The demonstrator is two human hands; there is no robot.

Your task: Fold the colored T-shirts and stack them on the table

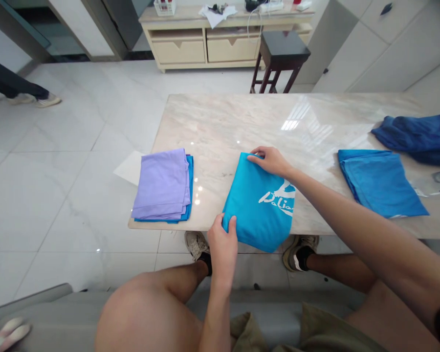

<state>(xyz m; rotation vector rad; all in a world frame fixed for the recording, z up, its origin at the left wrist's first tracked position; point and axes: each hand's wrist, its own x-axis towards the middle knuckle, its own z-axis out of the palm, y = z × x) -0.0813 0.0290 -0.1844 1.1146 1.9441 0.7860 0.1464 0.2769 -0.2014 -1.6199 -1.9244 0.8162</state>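
Observation:
A folded turquoise T-shirt with white lettering lies at the near edge of the table, its lower part hanging past the edge. My left hand grips its lower left corner, thumb on top and the other fingers partly hidden. At the upper left corner, my right hand is closed on the fabric, and my right forearm crosses over the shirt's right side. To the left sits a neat stack with a folded lavender cloth on top and a blue cloth showing beneath it.
On the right of the marble-look table lie a folded blue cloth and a crumpled dark blue cloth. Beyond the table stand a dark stool and a cream cabinet. A person's leg shows at far left.

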